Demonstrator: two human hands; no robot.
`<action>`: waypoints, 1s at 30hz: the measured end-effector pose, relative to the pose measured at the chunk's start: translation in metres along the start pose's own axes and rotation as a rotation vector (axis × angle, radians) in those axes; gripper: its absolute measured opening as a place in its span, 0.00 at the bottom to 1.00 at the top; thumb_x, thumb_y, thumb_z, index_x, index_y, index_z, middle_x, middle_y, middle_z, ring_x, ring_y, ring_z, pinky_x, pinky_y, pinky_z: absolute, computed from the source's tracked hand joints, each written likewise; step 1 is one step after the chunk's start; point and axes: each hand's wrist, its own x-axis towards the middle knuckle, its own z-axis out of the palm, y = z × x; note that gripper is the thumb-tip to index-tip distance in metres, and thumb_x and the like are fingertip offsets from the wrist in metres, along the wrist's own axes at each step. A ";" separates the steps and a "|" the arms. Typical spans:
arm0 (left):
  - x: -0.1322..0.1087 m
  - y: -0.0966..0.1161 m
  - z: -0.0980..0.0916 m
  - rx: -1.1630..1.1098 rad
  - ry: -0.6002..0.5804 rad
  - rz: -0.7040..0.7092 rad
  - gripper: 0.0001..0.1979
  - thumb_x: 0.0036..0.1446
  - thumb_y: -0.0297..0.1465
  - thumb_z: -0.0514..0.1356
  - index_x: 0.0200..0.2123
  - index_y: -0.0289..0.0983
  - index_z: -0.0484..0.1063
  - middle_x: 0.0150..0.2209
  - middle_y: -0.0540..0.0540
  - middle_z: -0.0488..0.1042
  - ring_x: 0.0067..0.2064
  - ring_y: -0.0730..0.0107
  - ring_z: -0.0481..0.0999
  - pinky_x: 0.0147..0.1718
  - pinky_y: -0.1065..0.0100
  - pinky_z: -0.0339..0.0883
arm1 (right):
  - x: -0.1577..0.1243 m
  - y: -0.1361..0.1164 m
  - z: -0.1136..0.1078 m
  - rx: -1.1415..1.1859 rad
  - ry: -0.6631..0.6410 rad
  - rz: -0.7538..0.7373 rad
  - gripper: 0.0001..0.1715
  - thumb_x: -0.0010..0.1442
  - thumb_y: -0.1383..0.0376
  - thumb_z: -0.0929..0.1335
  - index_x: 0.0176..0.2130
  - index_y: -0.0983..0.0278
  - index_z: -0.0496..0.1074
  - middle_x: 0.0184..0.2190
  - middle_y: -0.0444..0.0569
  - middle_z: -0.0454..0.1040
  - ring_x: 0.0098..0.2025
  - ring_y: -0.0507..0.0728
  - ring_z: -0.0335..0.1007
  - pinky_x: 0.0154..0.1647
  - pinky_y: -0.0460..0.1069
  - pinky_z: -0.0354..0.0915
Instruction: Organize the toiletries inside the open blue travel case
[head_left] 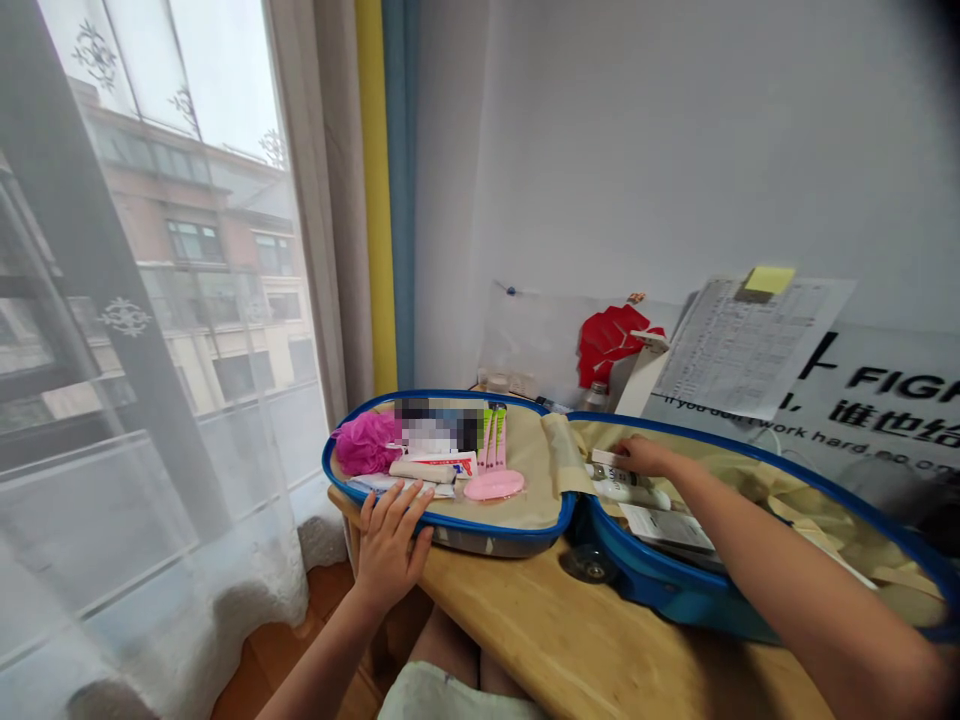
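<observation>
A blue suitcase (517, 540) lies spread open on a wooden table. My left hand (391, 535) rests over the near rim of its left half, fingers stretched out. Beside those fingertips are a toothpaste box (459, 462), a pale tube (422, 472) and a pink oval case (494, 486). Behind them sit a magenta bath puff (367, 443) and slim pink-and-green packets (496, 440). In the right half, my right hand (645, 455) has its fingers closed at a small white item (606, 458), partly hidden. White bottles (630, 490) and a white flat box (667, 527) lie below it.
The wooden table (517, 620) has its near edge above my lap. Curtains (375, 200) and a window stand at the left. Behind the suitcase are a clear bottle (596, 397), a clipped paper sheet (750, 345) and a wall poster with a red fist (611, 340).
</observation>
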 end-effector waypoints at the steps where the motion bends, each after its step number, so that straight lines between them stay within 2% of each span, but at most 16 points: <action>1: 0.000 0.000 0.000 -0.001 0.003 -0.004 0.23 0.61 0.30 0.51 0.60 0.39 0.61 0.53 0.42 0.71 0.58 0.58 0.64 0.62 0.53 0.42 | -0.002 -0.001 0.000 0.016 0.008 0.010 0.16 0.62 0.58 0.65 0.46 0.65 0.69 0.47 0.50 0.71 0.45 0.54 0.69 0.46 0.55 0.67; 4: 0.000 0.001 0.000 -0.009 0.004 -0.022 0.23 0.61 0.30 0.51 0.59 0.39 0.62 0.53 0.42 0.71 0.58 0.59 0.64 0.62 0.54 0.42 | -0.007 -0.001 -0.006 0.089 0.063 0.044 0.15 0.62 0.57 0.65 0.44 0.65 0.70 0.43 0.49 0.72 0.42 0.53 0.70 0.44 0.53 0.68; 8: 0.001 0.002 0.000 -0.033 0.012 -0.042 0.21 0.61 0.31 0.50 0.58 0.39 0.64 0.54 0.42 0.71 0.58 0.59 0.64 0.62 0.54 0.43 | -0.015 -0.004 -0.025 0.237 0.231 0.076 0.17 0.61 0.56 0.65 0.42 0.66 0.71 0.39 0.48 0.74 0.39 0.53 0.71 0.42 0.52 0.67; 12: 0.002 0.004 0.000 -0.050 0.028 -0.051 0.20 0.61 0.31 0.50 0.56 0.39 0.66 0.53 0.43 0.72 0.58 0.60 0.64 0.62 0.54 0.43 | -0.029 -0.033 -0.049 0.433 0.350 -0.052 0.21 0.63 0.57 0.59 0.49 0.65 0.69 0.41 0.52 0.76 0.42 0.55 0.72 0.40 0.49 0.67; 16: 0.003 0.005 -0.001 -0.071 0.052 -0.072 0.20 0.61 0.31 0.50 0.55 0.40 0.67 0.52 0.43 0.72 0.57 0.60 0.65 0.62 0.55 0.43 | -0.045 -0.091 -0.054 0.566 0.254 -0.290 0.22 0.60 0.57 0.61 0.49 0.64 0.69 0.37 0.49 0.77 0.37 0.53 0.73 0.38 0.47 0.67; 19: 0.003 0.005 -0.002 -0.072 0.042 -0.072 0.20 0.61 0.31 0.50 0.56 0.40 0.66 0.52 0.43 0.72 0.58 0.60 0.64 0.62 0.55 0.43 | -0.052 -0.137 -0.046 0.574 0.136 -0.421 0.18 0.58 0.59 0.64 0.46 0.64 0.70 0.31 0.46 0.76 0.32 0.51 0.72 0.35 0.46 0.67; 22: 0.003 0.005 -0.002 -0.070 0.027 -0.063 0.20 0.61 0.31 0.50 0.56 0.39 0.66 0.53 0.43 0.72 0.58 0.60 0.64 0.62 0.55 0.42 | -0.051 -0.171 -0.035 0.514 0.029 -0.482 0.13 0.59 0.60 0.66 0.41 0.66 0.71 0.27 0.43 0.74 0.29 0.50 0.70 0.34 0.47 0.67; 26: 0.004 0.006 -0.002 -0.087 0.055 -0.083 0.20 0.61 0.31 0.50 0.56 0.40 0.66 0.52 0.44 0.73 0.58 0.61 0.65 0.62 0.56 0.43 | -0.046 -0.196 -0.024 0.378 -0.053 -0.490 0.15 0.62 0.58 0.65 0.40 0.67 0.70 0.32 0.44 0.73 0.32 0.49 0.70 0.36 0.49 0.68; 30: 0.005 0.008 -0.002 -0.097 0.066 -0.091 0.19 0.61 0.31 0.50 0.55 0.40 0.67 0.51 0.44 0.73 0.57 0.61 0.65 0.61 0.57 0.43 | -0.042 -0.206 -0.018 0.249 -0.056 -0.459 0.16 0.62 0.56 0.64 0.42 0.66 0.70 0.39 0.47 0.73 0.38 0.52 0.70 0.40 0.51 0.69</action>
